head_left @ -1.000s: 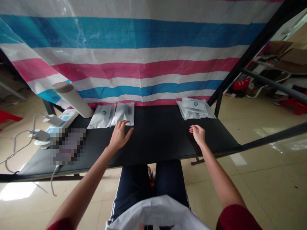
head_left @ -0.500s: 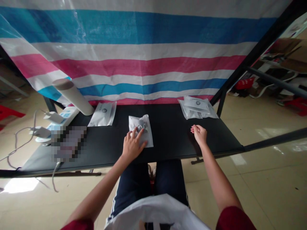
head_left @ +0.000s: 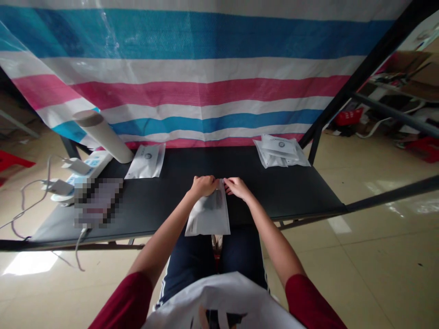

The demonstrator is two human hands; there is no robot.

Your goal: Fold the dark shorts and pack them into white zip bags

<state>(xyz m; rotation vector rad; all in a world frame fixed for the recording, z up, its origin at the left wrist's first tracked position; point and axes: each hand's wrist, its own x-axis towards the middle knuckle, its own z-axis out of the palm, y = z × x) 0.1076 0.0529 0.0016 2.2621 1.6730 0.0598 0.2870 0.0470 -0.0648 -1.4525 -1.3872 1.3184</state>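
Note:
A frosted white plastic pouch (head_left: 208, 220) lies at the table's near edge, its lower end overhanging towards my lap. Something dark shows faintly through its upper part. My left hand (head_left: 205, 186) is closed on the pouch's far edge, the fingers curled over it. At the far right corner of the same pouch, my right hand (head_left: 236, 188) has its thumb and fingers pinched together, partly hidden from view.
Another flat pouch (head_left: 146, 161) lies at the back left, beside a white bottle (head_left: 106, 139). Several stacked pouches (head_left: 281, 151) rest at the back right. On the left are a power strip (head_left: 98, 165) with chargers and a blurred-out phone (head_left: 99, 201). Striped sheeting (head_left: 206, 91) hangs behind.
The pouch has come nearer to me, its printed face no longer showing. My left hand went from lying spread on it to gripping its far edge. My right hand moved left to its corner.

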